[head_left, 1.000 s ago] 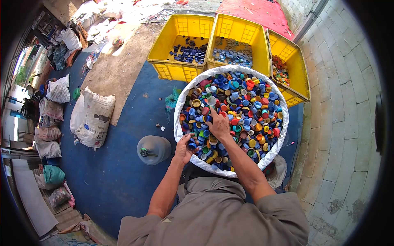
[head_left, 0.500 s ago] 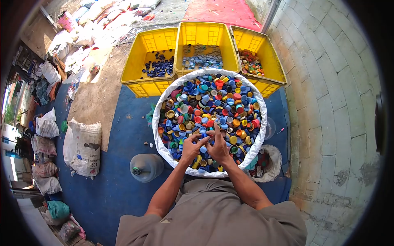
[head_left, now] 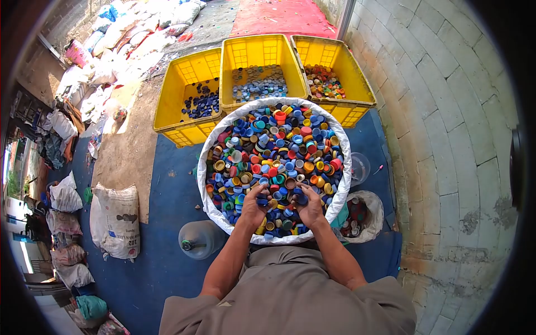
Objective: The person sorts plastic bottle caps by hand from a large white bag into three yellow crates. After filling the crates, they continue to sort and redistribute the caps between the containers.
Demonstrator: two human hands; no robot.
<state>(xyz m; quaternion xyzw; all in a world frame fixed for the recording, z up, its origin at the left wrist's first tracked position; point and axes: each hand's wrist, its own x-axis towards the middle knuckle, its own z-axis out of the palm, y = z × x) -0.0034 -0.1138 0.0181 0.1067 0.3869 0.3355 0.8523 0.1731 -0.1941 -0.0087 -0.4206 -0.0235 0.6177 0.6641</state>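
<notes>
A large round white sack [head_left: 347, 162] with a rolled rim stands before me, full of mixed plastic bottle caps [head_left: 273, 151]. Over its near part, my left hand [head_left: 253, 210] curls its fingers around a dark blue bottle cap [head_left: 262, 201]. To the right of it, my right hand [head_left: 311, 211] has another dark blue bottle cap [head_left: 301, 199] between thumb and fingers. A gap separates the hands, with loose caps beneath. The fingers partly hide both held caps.
Beyond the sack stand three yellow crates: left [head_left: 162, 114] with dark blue caps, middle [head_left: 226, 53] with light blue and clear ones, right [head_left: 360, 78] with orange and red ones. A large clear bottle [head_left: 202, 240] lies left, a smaller sack [head_left: 375, 215] right, beside a block wall [head_left: 446, 167].
My hands have moved apart from being close together, and each now holds a dark blue cap. The view has shifted slightly, so the crates appear further left and lower.
</notes>
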